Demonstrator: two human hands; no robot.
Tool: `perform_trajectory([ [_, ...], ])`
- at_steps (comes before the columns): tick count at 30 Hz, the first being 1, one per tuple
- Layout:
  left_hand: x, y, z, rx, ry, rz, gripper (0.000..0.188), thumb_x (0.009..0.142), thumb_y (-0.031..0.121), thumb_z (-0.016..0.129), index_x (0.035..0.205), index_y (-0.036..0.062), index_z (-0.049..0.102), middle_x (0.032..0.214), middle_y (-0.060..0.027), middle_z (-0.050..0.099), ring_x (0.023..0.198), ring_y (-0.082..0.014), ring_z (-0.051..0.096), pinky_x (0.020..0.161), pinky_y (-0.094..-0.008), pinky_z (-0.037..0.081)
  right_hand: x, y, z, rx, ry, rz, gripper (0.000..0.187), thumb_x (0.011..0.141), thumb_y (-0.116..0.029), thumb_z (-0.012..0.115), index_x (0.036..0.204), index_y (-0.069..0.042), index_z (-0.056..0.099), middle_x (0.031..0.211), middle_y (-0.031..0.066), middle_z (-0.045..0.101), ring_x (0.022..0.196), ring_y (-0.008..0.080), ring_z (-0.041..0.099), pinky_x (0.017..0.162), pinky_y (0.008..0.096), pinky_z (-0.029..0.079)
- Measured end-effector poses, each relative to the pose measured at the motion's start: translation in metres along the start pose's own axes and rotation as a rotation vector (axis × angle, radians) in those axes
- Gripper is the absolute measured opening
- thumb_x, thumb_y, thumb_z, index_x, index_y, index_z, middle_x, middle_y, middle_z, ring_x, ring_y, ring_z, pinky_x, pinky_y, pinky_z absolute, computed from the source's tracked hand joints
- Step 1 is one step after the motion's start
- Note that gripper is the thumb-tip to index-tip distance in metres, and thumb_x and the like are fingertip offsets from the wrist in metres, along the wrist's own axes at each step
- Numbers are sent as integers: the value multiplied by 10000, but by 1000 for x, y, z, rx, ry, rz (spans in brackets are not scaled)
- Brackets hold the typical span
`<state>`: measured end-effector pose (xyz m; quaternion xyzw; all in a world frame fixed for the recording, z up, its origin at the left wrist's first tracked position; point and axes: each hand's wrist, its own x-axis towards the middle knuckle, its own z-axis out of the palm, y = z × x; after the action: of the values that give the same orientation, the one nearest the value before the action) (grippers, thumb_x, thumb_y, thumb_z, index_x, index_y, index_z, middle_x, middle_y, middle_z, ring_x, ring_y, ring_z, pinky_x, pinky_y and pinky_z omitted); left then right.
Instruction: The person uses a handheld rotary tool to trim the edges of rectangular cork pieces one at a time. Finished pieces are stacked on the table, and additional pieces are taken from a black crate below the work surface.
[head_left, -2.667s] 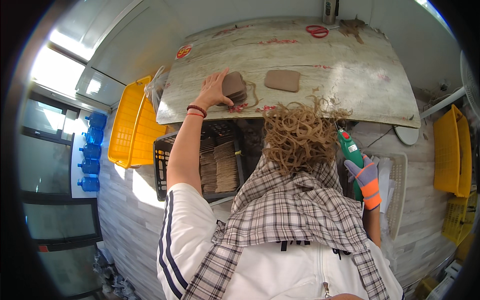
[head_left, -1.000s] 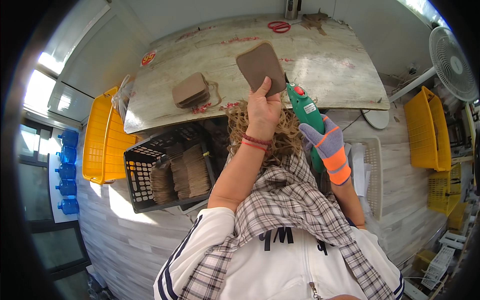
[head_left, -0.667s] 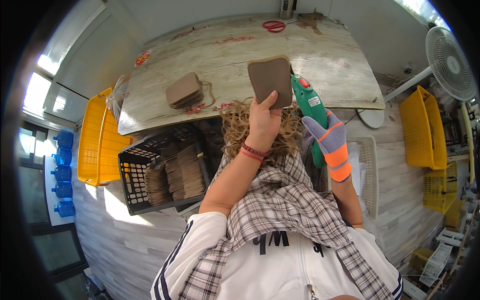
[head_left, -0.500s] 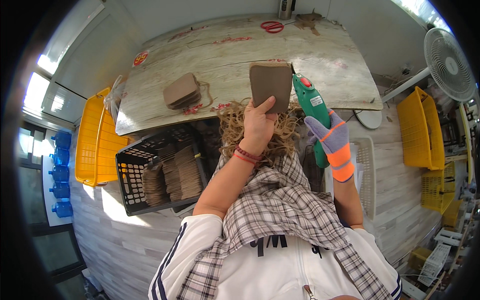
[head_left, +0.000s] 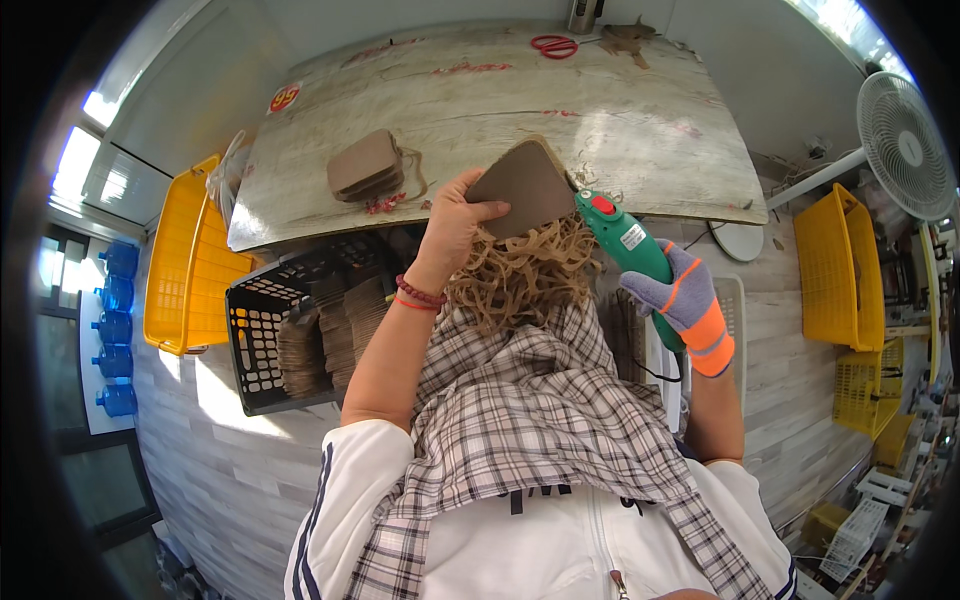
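Note:
Between its thumb and fingers, my left hand [head_left: 462,222] grips a flat brown rounded-corner pad [head_left: 525,190], tilted above the table's near edge. A gloved right hand of mine [head_left: 680,295] is wrapped round a green power cutter [head_left: 628,240] with a red button. The cutter's tip meets or nearly meets the pad's right edge; exact contact is too small to tell. Beneath the pad, a tangled heap of thin brown trimmings [head_left: 525,272] lies over my lap. On the table to the left rests a small stack of similar pads [head_left: 366,166], with a loose strip beside it.
A black crate [head_left: 262,345] holding rows of brown pads stands left of my lap. Red-handled scissors [head_left: 554,46] lie at the far side of the wooden table [head_left: 480,120]. Yellow baskets [head_left: 190,260] flank me, and a white fan [head_left: 905,145] stands at right.
The pad has turned clockwise and tilted, and my left hand has shifted left along it. My right hand and the cutter have moved slightly down and right.

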<state>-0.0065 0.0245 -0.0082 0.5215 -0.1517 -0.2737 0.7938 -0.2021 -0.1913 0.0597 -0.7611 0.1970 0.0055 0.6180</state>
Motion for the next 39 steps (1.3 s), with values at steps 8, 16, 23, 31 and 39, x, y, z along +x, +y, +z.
perform_trajectory([
  [8,-18,-7,4,30,-69,-135,359,743,-101,637,1089,-6,617,951,-47,659,845,-111,595,774,-248,487,9,0,12,-36,10,-17,426,775,-169,757,1103,22,563,742,27,610,562,78,554,494,232,479],
  [16,-19,18,-17,340,-23,-27,235,758,-44,678,957,45,590,862,-6,637,775,-71,587,683,-225,472,8,0,7,8,-81,62,447,769,-207,774,1084,30,564,718,30,610,528,73,542,477,213,449],
  [23,-17,28,-32,201,77,27,180,755,-19,715,923,6,653,819,-60,683,725,-114,647,658,-240,517,6,-10,12,-12,-196,116,434,761,-202,774,1064,28,566,714,36,605,523,74,535,475,217,446],
  [31,-20,26,-33,284,-6,-29,151,763,5,716,906,-4,669,810,-55,681,713,-113,640,664,-245,519,7,-14,20,-61,-263,97,414,772,-197,765,1079,10,578,727,16,597,556,54,533,499,211,444],
  [39,-26,31,-19,401,-158,-154,145,751,1,707,889,17,667,798,-16,671,726,-79,609,681,-225,489,10,-17,29,-181,-269,54,411,763,-203,774,1064,6,587,724,9,607,576,50,543,505,205,437],
])
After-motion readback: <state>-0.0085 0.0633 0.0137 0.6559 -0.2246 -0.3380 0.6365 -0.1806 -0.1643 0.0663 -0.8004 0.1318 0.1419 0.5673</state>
